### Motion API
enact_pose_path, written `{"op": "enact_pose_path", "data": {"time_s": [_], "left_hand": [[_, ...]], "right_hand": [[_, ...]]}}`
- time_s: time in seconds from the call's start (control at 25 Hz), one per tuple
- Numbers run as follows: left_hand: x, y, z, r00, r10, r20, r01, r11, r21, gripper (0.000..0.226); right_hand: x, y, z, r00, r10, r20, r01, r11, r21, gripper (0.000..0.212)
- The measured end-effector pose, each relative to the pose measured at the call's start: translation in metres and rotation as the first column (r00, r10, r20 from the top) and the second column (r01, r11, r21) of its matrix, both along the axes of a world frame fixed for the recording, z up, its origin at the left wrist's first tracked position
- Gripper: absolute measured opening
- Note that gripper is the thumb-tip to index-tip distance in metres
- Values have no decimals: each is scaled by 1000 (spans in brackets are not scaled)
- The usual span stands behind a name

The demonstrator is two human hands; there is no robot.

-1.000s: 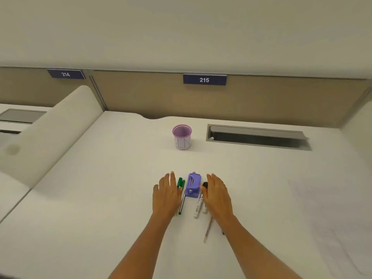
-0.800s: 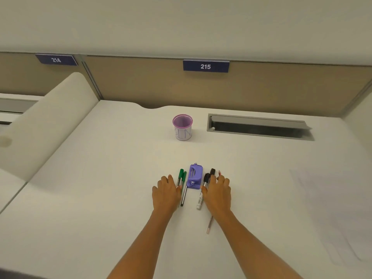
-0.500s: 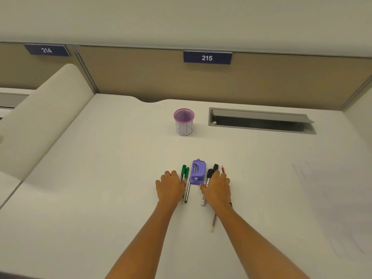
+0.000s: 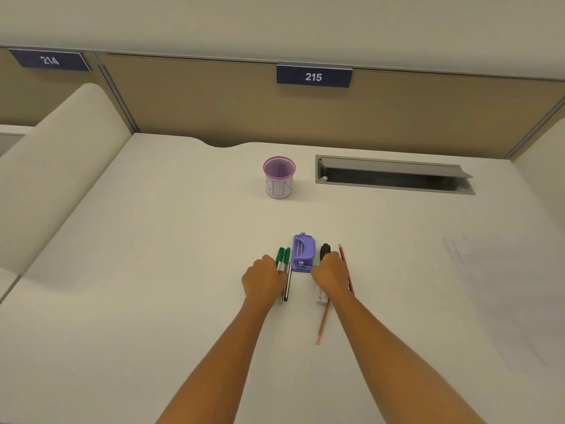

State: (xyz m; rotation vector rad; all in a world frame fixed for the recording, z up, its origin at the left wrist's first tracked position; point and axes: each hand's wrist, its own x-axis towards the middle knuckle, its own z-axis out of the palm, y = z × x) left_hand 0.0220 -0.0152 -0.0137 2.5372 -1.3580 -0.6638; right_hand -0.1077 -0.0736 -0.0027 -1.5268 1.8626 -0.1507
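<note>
On the white desk (image 4: 153,286) a purple hole punch (image 4: 302,254) lies between two bunches of pens. My left hand (image 4: 263,280) curls its fingers round the green-capped markers (image 4: 283,255) and a thin dark pen (image 4: 287,286) to the punch's left. My right hand (image 4: 331,275) curls round the black-capped markers (image 4: 325,250) on the punch's right; their white ends (image 4: 321,296) stick out below the palm. A red pencil (image 4: 343,255) lies against the right hand's outer side. A second pencil (image 4: 322,325) lies under the wrist. A purple-rimmed mesh pen cup (image 4: 278,179) stands upright farther back.
A grey cable slot with a raised flap (image 4: 391,175) is sunk into the desk at the back right. A tan partition with the label 215 (image 4: 314,76) closes the far side. A curved white divider (image 4: 61,166) rises on the left.
Both hands lay flat beside the punch a second ago. They have drawn back a little and their fingers have curled round the pens on each side. The camera has tilted.
</note>
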Motion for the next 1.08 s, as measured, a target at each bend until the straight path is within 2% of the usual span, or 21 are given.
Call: {"op": "enact_pose_path", "data": {"time_s": [0.12,0.2,0.28,0.4,0.48,0.64,0.76,0.92,1.08], "left_hand": [[6,6,5,990,93,-107,-100,993,-57,26],[8,11,10,970,127,-207,-155,980,-124,27],[10,15,16,938,121,-324,-187,966,-180,27],[10,23,27,858,50,-511,-197,951,-237,27],[9,28,32,814,2,-581,-183,950,-253,29],[11,43,39,802,4,-598,-222,930,-292,24],[18,57,41,775,43,-630,-300,903,-307,20],[24,71,44,745,107,-659,-368,889,-272,21],[33,80,41,590,248,-768,-496,862,-103,26]], "right_hand": [[-8,-4,2,991,-100,91,98,995,25,28],[-14,-3,4,948,-192,254,180,981,67,17],[-14,1,8,853,-259,452,221,966,136,6],[-6,12,18,763,-230,604,157,973,172,4],[3,20,23,723,-166,670,80,984,158,7],[21,34,28,724,13,690,-89,993,75,18],[31,43,25,683,75,726,-161,986,50,20],[47,53,21,660,13,751,-166,978,129,11],[62,58,12,674,-78,735,-191,942,275,13]]}}
